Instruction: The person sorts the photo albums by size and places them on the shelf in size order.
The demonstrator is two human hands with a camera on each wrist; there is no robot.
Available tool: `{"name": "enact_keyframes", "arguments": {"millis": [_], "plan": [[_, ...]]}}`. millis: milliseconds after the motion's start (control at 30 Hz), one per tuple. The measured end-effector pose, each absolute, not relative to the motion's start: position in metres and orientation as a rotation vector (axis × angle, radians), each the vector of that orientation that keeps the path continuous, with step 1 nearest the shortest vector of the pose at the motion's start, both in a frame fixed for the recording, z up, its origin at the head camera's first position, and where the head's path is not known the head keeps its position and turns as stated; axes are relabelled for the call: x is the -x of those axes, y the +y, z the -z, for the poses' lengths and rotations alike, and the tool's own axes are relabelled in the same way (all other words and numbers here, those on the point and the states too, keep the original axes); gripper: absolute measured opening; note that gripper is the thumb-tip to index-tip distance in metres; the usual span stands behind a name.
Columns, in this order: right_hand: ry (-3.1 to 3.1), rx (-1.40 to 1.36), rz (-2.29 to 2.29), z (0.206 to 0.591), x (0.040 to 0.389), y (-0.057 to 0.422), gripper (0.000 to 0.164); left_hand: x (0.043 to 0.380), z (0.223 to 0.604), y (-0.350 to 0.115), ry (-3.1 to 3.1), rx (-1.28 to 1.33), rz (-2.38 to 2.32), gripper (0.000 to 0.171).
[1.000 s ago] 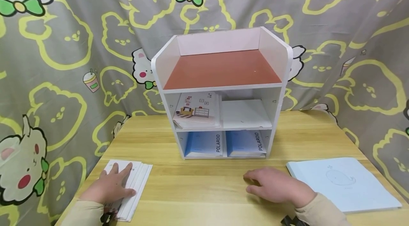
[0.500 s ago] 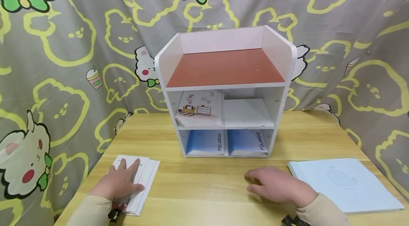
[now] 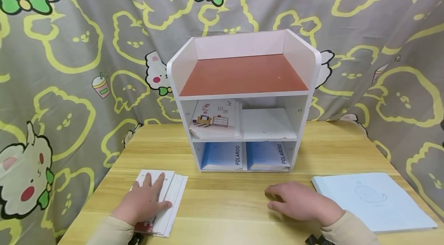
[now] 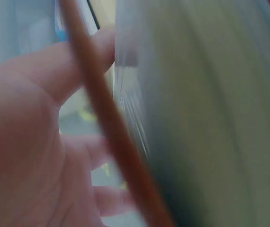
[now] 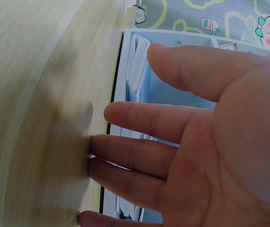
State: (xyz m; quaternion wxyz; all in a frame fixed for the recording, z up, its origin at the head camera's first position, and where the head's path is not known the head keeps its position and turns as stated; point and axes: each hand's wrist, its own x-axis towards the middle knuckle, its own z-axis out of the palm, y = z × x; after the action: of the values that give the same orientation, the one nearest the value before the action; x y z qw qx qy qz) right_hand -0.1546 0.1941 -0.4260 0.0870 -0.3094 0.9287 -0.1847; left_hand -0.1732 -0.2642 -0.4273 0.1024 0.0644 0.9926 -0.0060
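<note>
A stack of thin white books (image 3: 173, 191) lies on the left part of a pale wooden counter (image 3: 215, 206), its layers stepping out slightly to the right. A person's left hand (image 3: 143, 202) rests on top, its grip spread, fingers apart and thumb toward the stack's right edge. From the left wrist, the pages are too blurred to make out. The right hand (image 3: 300, 202) is well apart from the stack, its grip spread too, fingers extended with some fingertips touching the wood. Just beside it lies a light blue book (image 3: 374, 202) with a whale drawn on its cover. Farther back, between the hands, stands a white shelf unit (image 3: 244, 75) with a reddish-brown top. Its middle level holds illustrated white books (image 3: 215, 118) on the left; below are two blue books (image 3: 223, 154) lettered POLAROID, side by side. Behind hangs a grey curtain (image 3: 104, 2) with yellow cartoon outlines
</note>
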Motion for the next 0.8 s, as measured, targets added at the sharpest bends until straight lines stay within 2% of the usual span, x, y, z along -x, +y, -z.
{"name": "enact_keyframes", "arguments": {"millis": [333,667,800], "plan": [[2.757,0.907,0.560,0.425,0.155,0.194,0.042,0.164,0.425,-0.215,2.939,-0.217,0.069,0.099],[2.748,0.912,0.559,0.425,0.155,0.193,0.042,0.150,0.428,-0.176,2.967,-0.404,-0.068,0.089],[2.745,0.908,0.568,0.424,0.155,0.193,0.042,0.146,0.426,-0.160,2.980,-0.469,-0.056,0.090]]}}
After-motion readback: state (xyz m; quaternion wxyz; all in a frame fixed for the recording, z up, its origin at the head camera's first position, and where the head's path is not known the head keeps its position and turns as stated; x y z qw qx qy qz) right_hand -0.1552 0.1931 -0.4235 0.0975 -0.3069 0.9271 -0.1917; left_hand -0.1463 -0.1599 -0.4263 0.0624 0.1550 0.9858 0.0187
